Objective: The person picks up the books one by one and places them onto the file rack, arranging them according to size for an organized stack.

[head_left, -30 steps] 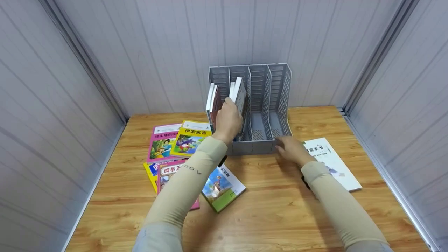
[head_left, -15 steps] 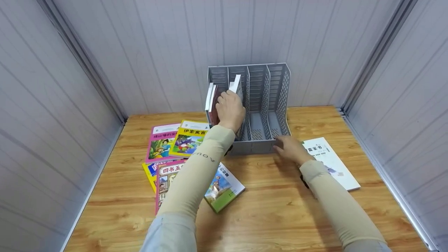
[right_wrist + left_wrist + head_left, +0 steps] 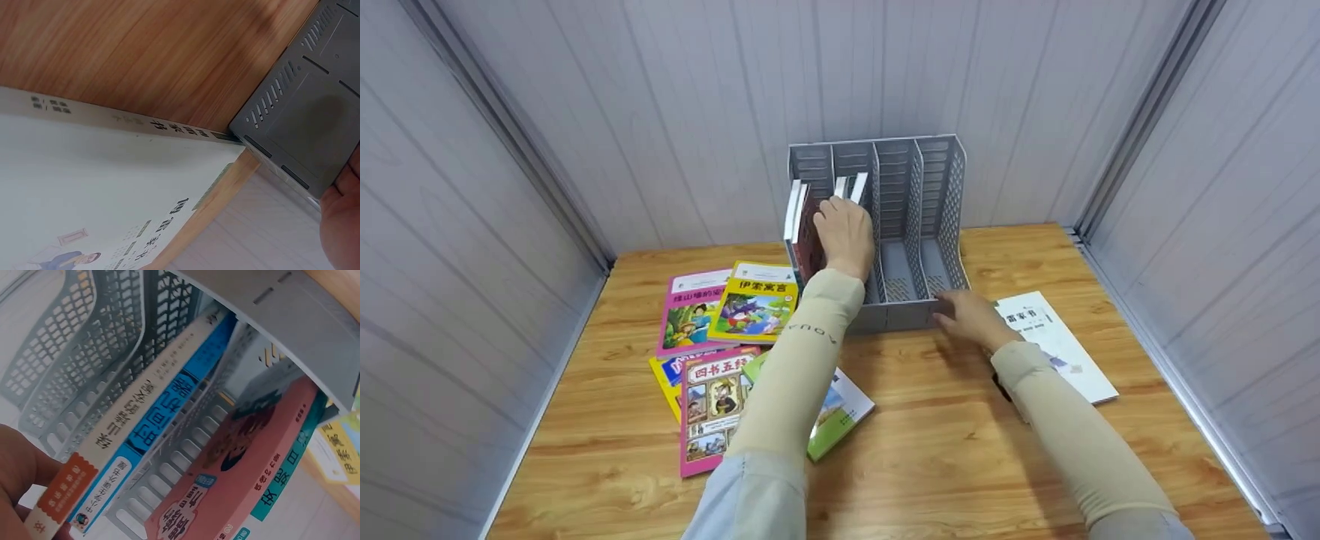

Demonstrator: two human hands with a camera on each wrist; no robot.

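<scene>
A grey file rack [image 3: 900, 316] with several compartments stands against the back wall. My left hand [image 3: 846, 236] is over its second compartment from the left, holding a cream-spined book [image 3: 132, 408] by its near end. Beside that book is a blue-spined one [image 3: 163, 410], touching it. A pink book [image 3: 242, 455] and a teal-spined book [image 3: 289, 461] stand in the leftmost compartment. My right hand [image 3: 971, 319] grips the rack's front right corner; in the right wrist view only part of that hand [image 3: 343, 225] shows. My left fingertips are partly hidden behind the books.
Several colourful books lie left of the rack, among them a yellow one [image 3: 754, 304] and a pink one [image 3: 712, 420]. A green-and-white book [image 3: 844, 416] is partly under my left forearm. On the right lies a white book [image 3: 1072, 356]. Walls enclose the wooden table [image 3: 960, 465].
The book under my left hand sits slightly lower in the second compartment, with a gap between the book tops. My right hand stays at the rack's corner. The head view has shifted slightly.
</scene>
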